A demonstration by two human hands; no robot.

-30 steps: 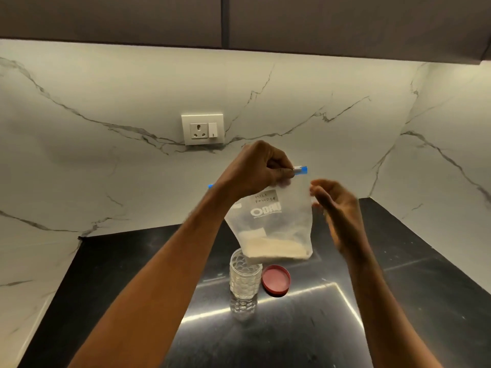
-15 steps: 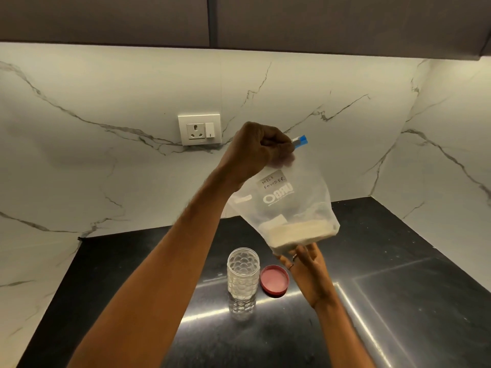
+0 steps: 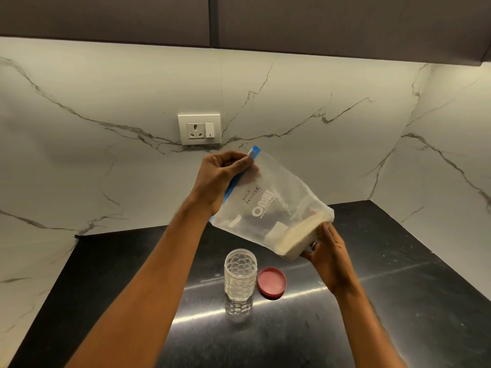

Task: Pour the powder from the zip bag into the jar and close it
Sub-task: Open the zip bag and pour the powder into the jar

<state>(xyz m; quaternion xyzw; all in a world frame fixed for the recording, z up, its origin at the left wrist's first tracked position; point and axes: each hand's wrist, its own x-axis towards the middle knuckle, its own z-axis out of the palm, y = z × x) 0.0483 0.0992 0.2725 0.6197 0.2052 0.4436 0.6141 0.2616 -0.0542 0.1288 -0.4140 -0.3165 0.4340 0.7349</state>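
A clear zip bag (image 3: 268, 205) labelled "milk powder", with a blue zip strip, is held tilted in the air above the counter. White powder (image 3: 300, 237) lies in its lower right corner. My left hand (image 3: 221, 173) pinches the bag's top edge at the blue strip. My right hand (image 3: 326, 248) cups the bag's bottom corner from below. The clear dimpled jar (image 3: 240, 274) stands upright and open on the counter under the bag, with nothing visible inside. Its pink lid (image 3: 271, 282) lies flat just right of the jar.
The black glossy countertop (image 3: 372, 301) meets white marble walls at the back and right. A wall socket (image 3: 199, 129) sits behind my left hand. Dark cabinets (image 3: 239, 19) hang overhead.
The bag has tipped from hanging upright to a slant, zip end to the left. My right hand went from beside the bag to under its bottom corner. My left hand lowered.
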